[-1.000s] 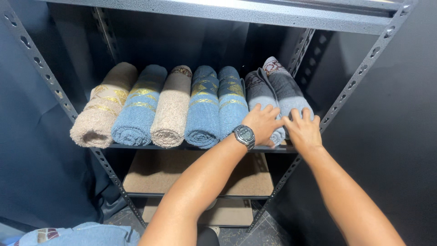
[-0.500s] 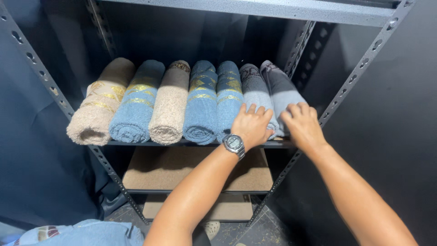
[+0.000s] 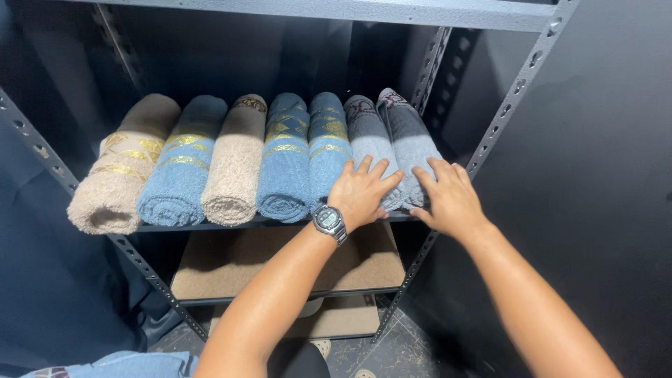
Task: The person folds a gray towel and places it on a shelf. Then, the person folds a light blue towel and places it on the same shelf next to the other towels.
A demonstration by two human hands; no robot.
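Observation:
Several rolled towels lie side by side on a dark metal shelf (image 3: 210,225). From the left: a beige towel (image 3: 119,178), a light blue towel (image 3: 178,171), a cream towel (image 3: 234,168), two darker blue towels (image 3: 287,161), and two grey towels (image 3: 402,136) at the right end. My left hand (image 3: 358,192), with a watch on its wrist, lies flat with fingers spread on the front of the left grey towel. Resting flat on the right grey towel's front end is my right hand (image 3: 448,199). Neither hand grips anything.
The rack has perforated grey uprights (image 3: 514,98) and a top shelf (image 3: 392,10) overhead. Below is a brown lower shelf board (image 3: 231,262), with another beneath it. Dark fabric hangs behind and beside the rack. Blue denim (image 3: 119,364) shows at the bottom left.
Both hands have stayed pressed on the grey towels at the right end. The view has shifted slightly, and my hands sit a little lower on the towel fronts.

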